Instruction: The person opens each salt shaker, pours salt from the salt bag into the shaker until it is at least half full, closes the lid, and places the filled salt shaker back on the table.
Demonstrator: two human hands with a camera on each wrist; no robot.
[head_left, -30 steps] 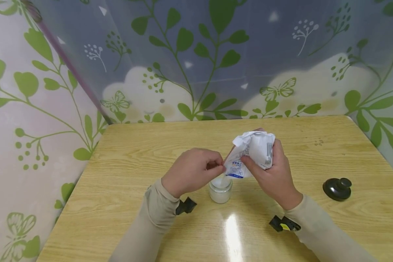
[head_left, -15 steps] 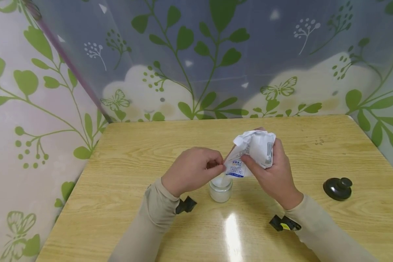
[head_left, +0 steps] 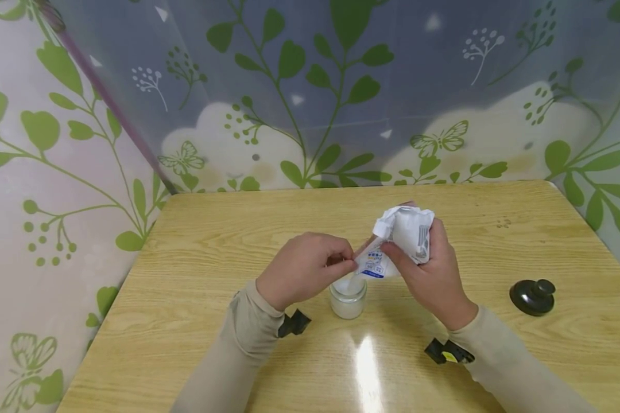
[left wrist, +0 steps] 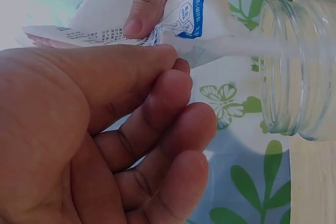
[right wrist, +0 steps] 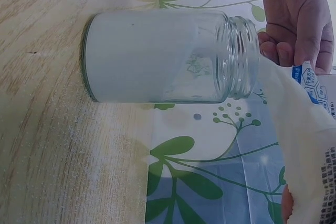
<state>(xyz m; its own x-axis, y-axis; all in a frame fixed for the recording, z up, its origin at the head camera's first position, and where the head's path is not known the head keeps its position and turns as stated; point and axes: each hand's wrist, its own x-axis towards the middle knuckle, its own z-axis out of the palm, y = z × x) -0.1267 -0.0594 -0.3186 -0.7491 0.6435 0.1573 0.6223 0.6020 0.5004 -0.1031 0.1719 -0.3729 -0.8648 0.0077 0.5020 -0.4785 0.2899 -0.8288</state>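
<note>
My right hand [head_left: 436, 281] grips a white printed plastic bag [head_left: 413, 232], tipped mouth-down over a glass jar [head_left: 348, 310]. At the bag's lower corner, the thumb and index finger of my left hand [head_left: 307, 268] pinch the edge near the blue label. Fine white grains [left wrist: 247, 45] stream from the opening into the jar mouth in the left wrist view. The right wrist view shows the upright jar [right wrist: 210, 77] filled with white grains [right wrist: 131, 56] to well over half its height. Its threaded neck stands uncovered.
A round black lid with a knob [head_left: 532, 297] lies on the wooden table [head_left: 212, 229] at the right. Scattered white grains [right wrist: 68, 135] lie on the table around the jar's foot. Leaf-patterned curtains [head_left: 336, 115] stand behind and beside the table.
The bag's crumpled upper edge has shifted slightly to the right and its body has narrowed. White grains keep running into the jar. Both hands have hardly moved.
</note>
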